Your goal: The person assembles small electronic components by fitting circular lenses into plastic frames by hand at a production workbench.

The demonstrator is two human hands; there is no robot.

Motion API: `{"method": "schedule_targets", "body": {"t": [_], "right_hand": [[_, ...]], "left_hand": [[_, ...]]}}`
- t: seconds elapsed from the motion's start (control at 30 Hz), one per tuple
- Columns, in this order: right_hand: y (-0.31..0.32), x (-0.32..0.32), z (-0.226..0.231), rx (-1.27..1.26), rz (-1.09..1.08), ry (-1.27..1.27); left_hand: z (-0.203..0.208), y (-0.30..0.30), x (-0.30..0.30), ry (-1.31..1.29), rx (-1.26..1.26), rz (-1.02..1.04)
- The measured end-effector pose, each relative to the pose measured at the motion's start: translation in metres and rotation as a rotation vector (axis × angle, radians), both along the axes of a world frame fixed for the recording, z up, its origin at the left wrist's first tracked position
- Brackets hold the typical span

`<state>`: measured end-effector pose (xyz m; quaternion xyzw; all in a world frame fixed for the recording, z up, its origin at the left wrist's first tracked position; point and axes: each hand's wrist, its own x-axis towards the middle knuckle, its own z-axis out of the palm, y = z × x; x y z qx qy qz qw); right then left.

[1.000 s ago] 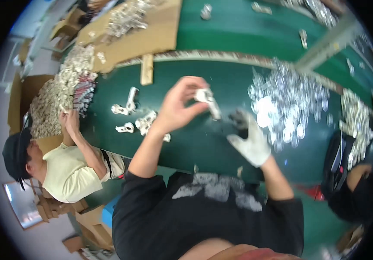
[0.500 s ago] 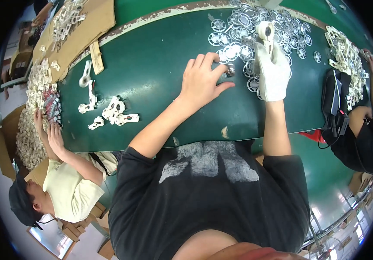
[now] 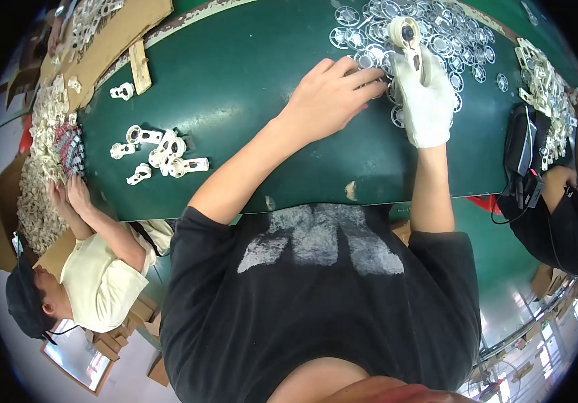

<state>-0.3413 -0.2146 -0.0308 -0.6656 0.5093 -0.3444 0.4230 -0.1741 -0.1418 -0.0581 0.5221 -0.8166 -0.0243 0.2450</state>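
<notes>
My right hand [image 3: 425, 104], in a white glove, is closed around the handle of a cream plastic part with a ring-shaped head [image 3: 406, 33]. The head points away from me, and its round opening shows a dark centre. Just left of the glove is my bare left hand [image 3: 333, 97], its fingers curled at the near edge of a pile of silvery spoked discs [image 3: 440, 43]. Its fingertips are drawn in, and what they grip is hidden among the discs.
Several cream parts [image 3: 168, 151] lie on the green table [image 3: 235, 74] at left. A wooden strip [image 3: 140, 66] and cardboard [image 3: 117, 43] lie beyond. More parts [image 3: 548, 101] are heaped at right beside a black bag [image 3: 521, 141]. A co-worker's hands [image 3: 67, 195] touch a heap at left.
My left hand has moved right, toward the glove and discs; its thumb is no longer spread. A shiny thing at its fingers is now out of sight. Some loose parts at left lie turned differently.
</notes>
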Motion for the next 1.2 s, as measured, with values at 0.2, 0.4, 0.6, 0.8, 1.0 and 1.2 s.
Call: {"method": "schedule_targets", "body": {"t": [0.2,0.4,0.6,0.8,1.0,1.2], "right_hand": [[0.002,0.003,0.003,0.022,-0.009,0.016],[0.016,0.008,0.018,-0.049,0.269,0.350],[0.029,0.020,0.013,-0.105,0.429,0.572],[0.050,0.021,0.002,-0.302,0.539,0.518],[0.053,0.025,0.001,-0.262,0.539,0.519],[0.032,0.025,0.027,0.449,0.909,0.188]], "left_hand": [[-0.006,0.027,0.011,0.032,0.086,0.038],[-0.008,0.070,0.034,0.089,0.150,0.208],[-0.012,0.086,0.043,0.266,-0.022,0.330],[0.006,0.067,0.045,0.271,-0.110,0.321],[-0.007,0.065,0.043,0.474,-0.099,0.283],[0.010,0.066,0.052,0.415,-0.188,0.088]]}}
